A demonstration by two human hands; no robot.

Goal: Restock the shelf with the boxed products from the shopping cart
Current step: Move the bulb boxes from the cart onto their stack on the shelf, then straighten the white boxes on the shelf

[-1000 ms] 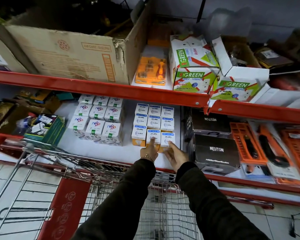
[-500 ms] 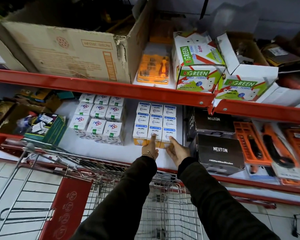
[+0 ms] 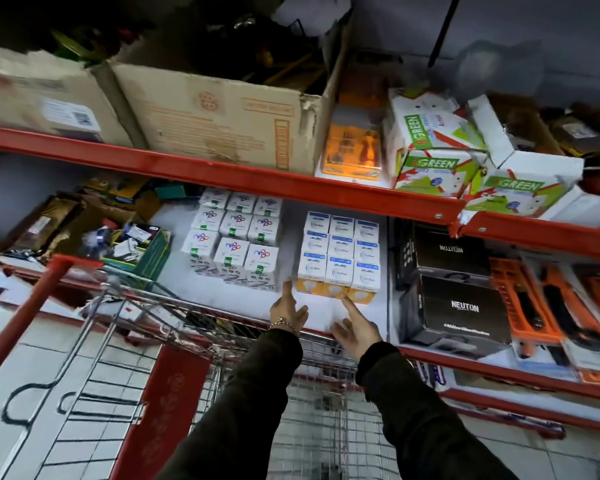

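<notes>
- Nearest the camera, two dark sleeves reach forward over the wire shopping cart point(image 3: 312, 403), whose red handle bar point(image 3: 174, 403) slants down at the left.
- Above the cart's far rim, the left hand point(image 3: 288, 311) is loose and holds nothing, its forefinger pointing up at the lower left corner of the blue-and-white boxes point(image 3: 340, 258); a bracelet sits at its wrist.
- Just right of it, the right hand point(image 3: 357, 327) is spread and empty too, its forefinger tip at the orange front of the same stack.
- On the white middle shelf point(image 3: 326, 317), those boxes stand in a tidy three-by-three block, close to the front edge.
- Left of them, apart by a gap, stands a similar block of white boxes with red and blue logos point(image 3: 236, 237).
- To the right sit two black NEUTON boxes point(image 3: 461, 306), one behind the other.
- Farther up, beyond the red shelf rail point(image 3: 222, 174), a large cardboard carton point(image 3: 219, 119) and green-and-white boxes point(image 3: 433, 161) rest on the upper shelf.
</notes>
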